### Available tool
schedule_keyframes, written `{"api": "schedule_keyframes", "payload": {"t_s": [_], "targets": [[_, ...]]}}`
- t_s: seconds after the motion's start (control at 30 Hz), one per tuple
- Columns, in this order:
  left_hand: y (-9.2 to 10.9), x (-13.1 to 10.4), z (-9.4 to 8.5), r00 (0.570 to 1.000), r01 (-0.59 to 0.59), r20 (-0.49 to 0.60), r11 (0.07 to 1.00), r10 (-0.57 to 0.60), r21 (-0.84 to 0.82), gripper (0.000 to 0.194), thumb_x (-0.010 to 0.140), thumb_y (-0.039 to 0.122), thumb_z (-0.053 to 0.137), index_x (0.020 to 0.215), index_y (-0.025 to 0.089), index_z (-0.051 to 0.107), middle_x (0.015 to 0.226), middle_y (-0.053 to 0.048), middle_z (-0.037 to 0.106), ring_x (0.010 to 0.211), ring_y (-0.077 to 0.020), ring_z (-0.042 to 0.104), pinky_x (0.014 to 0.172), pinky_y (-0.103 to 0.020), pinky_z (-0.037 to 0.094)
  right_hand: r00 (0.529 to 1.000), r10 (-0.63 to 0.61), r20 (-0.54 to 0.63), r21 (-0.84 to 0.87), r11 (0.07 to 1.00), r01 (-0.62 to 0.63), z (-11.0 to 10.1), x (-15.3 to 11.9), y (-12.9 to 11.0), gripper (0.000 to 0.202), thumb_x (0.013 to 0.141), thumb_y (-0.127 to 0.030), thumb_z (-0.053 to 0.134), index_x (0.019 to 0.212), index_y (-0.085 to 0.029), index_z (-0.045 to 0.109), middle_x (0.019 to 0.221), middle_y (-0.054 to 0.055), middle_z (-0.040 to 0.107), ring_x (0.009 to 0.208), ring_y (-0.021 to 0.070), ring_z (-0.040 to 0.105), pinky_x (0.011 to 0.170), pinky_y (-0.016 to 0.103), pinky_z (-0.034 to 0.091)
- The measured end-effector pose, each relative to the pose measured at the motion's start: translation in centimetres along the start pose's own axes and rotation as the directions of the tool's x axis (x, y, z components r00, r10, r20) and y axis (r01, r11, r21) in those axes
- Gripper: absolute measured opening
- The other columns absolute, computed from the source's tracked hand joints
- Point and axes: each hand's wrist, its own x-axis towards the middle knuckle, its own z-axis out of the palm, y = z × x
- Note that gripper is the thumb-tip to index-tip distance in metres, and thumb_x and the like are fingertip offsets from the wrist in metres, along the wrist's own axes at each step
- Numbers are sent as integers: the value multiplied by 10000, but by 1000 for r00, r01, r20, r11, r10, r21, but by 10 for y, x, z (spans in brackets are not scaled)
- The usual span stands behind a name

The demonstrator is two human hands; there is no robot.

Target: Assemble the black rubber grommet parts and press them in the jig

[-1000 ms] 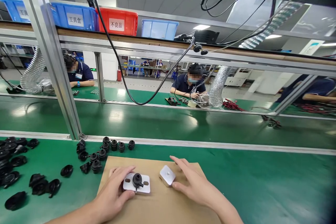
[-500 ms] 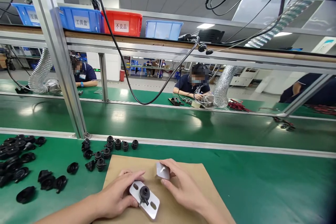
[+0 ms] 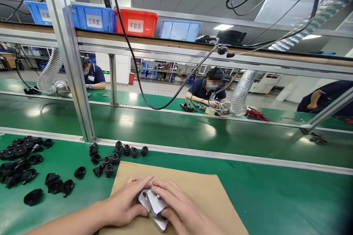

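Over a brown sheet of cardboard or paper [image 3: 213,196], my two hands are close together. My left hand [image 3: 120,203] grips a silver metal plate [image 3: 161,224] with slots, fingers behind it and thumb at its near edge. In my right hand [image 3: 183,203] is a smaller silver metal piece [image 3: 156,202] with rounded corners and a small pin-like bit on its face. This piece lies over the middle of the slotted plate. The black round fitting seen on that plate earlier is now hidden behind the piece and my fingers.
Several black round fittings [image 3: 109,170] stand beyond the sheet's left corner. More black cup-shaped parts [image 3: 20,152] lie at left. A metal post [image 3: 73,66] rises behind them. Bins [image 3: 138,24] line the shelf above; a black cable [image 3: 132,55] hangs down. Co-workers [image 3: 208,88] sit opposite.
My right hand has moved left and brought the smaller metal piece onto the slotted plate in my left hand, covering the black fitting. The view has shifted slightly.
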Motion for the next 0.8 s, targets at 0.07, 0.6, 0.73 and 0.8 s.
{"api": "schedule_keyframes", "payload": {"t_s": [0.07,0.6,0.73,0.8], "targets": [[0,0,0,1000,-9,0,1000,9,4,1078,844,77,750,1668,466,175,1490,-35,605,1275,-307,532,1165,-516,431,1000,2,19,10,1000,-2,-2,1,-3,730,958,-19,487,1597,-352,368,1623,59,470,1429,240,487,1177,405,483],[-11,0,3,999,-35,-9,999,35,0,1286,830,135,793,1654,475,-133,1529,-40,601,1315,-337,560,1177,-533,404,970,240,-49,62,970,-237,15,9,14,844,801,-516,857,1540,-345,487,1408,124,620,1237,363,633,1044,461,552],[-36,5,8,991,-136,-4,991,136,0,1182,888,339,775,1667,451,-107,1513,-73,616,1282,-361,590,1149,-544,423,986,164,-29,32,986,-163,24,15,28,643,905,-497,748,1492,-340,536,1247,106,690,1115,308,680,961,397,576],[-50,8,13,987,-159,-24,987,159,-4,1120,913,494,742,1678,427,-73,1460,-99,651,1228,-366,612,1110,-548,450,992,117,-53,-30,992,-119,25,17,30,678,912,-459,745,1532,-341,497,1272,117,688,1135,319,680,979,407,569]]}}
